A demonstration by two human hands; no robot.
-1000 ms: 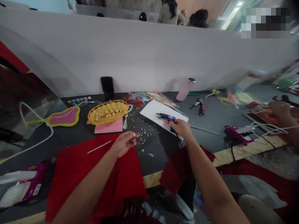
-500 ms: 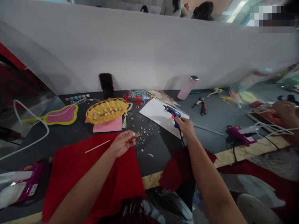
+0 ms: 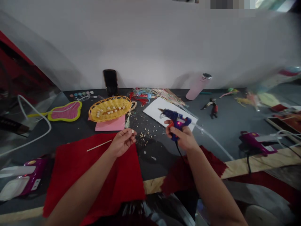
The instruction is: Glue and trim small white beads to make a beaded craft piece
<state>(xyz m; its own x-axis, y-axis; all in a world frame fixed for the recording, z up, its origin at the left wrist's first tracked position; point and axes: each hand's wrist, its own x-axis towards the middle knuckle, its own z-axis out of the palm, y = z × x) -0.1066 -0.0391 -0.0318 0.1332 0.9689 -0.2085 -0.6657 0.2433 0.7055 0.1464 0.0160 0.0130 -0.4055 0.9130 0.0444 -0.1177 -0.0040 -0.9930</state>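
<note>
My right hand [image 3: 182, 136] is wrapped round the grip of a blue glue gun [image 3: 177, 121], its nozzle pointing left above a white sheet [image 3: 152, 110]. A red light glows on the gun's side. Between the fingertips of my left hand [image 3: 123, 140] is a small pale bead [image 3: 132, 131]; the fingers are pinched shut on it. Under that hand lies a red cloth [image 3: 77, 166] with a thin wooden stick [image 3: 99, 145] on it. Small pale bits [image 3: 144, 136] are scattered on the dark table between the hands. A yellow woven basket [image 3: 105, 106] holds several pale beads.
A phone [image 3: 111, 82] leans on the white partition. A pink bottle [image 3: 197, 88] stands at the back right, with pliers [image 3: 213, 108] before it. A pink and yellow paddle-shaped object [image 3: 66, 112] and a purple device [image 3: 35, 175] lie left. Another purple device [image 3: 258, 142] lies right.
My right hand has lifted the glue gun off the white sheet and turned it level, nozzle to the left. The left hand keeps its pinch nearly in place. The view has tilted down.
</note>
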